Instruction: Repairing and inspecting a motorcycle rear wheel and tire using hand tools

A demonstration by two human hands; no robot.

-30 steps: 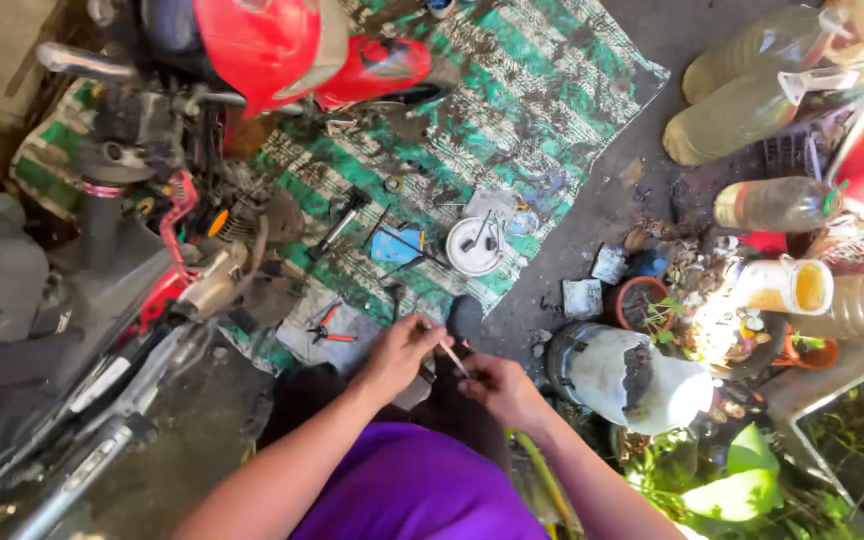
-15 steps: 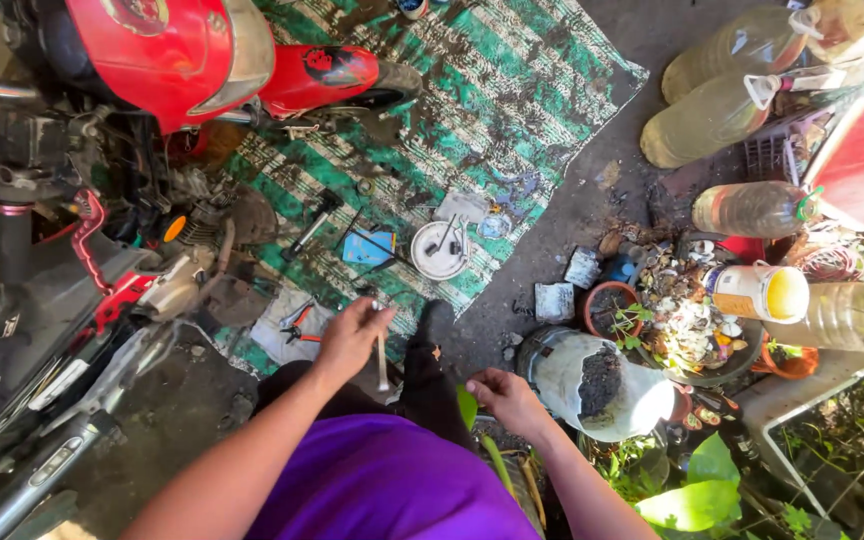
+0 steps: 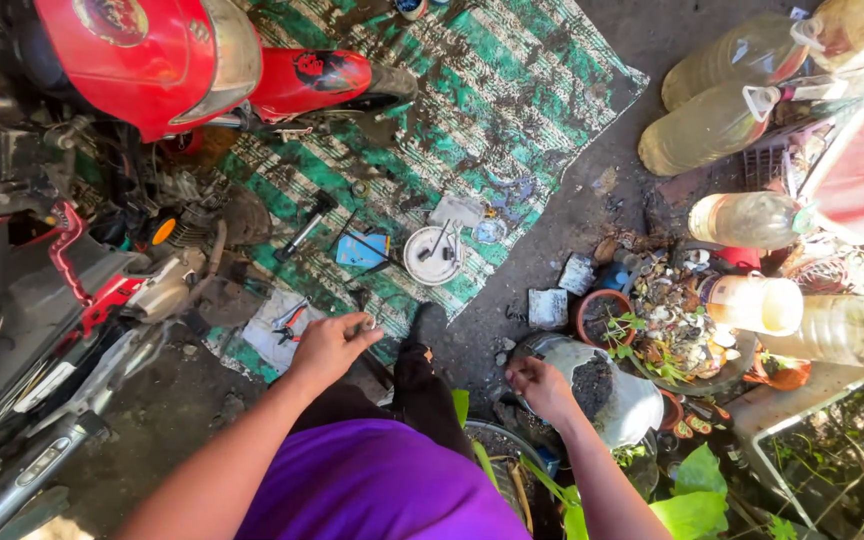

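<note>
Two hands apart: your left hand pinches a small metal part at its fingertips, pliers just beyond it, while your right hand stays loosely clenched, seemingly empty

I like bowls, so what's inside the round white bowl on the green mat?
The white bowl on the green striped mat holds a few thin dark tools or metal parts, leaning across it. Whatever lies beneath them at the bottom is too small to tell.

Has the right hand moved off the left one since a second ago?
Yes. The right hand has drawn apart from the left hand, rightward to the broken white pot; earlier both met over the green mat edge.
</note>
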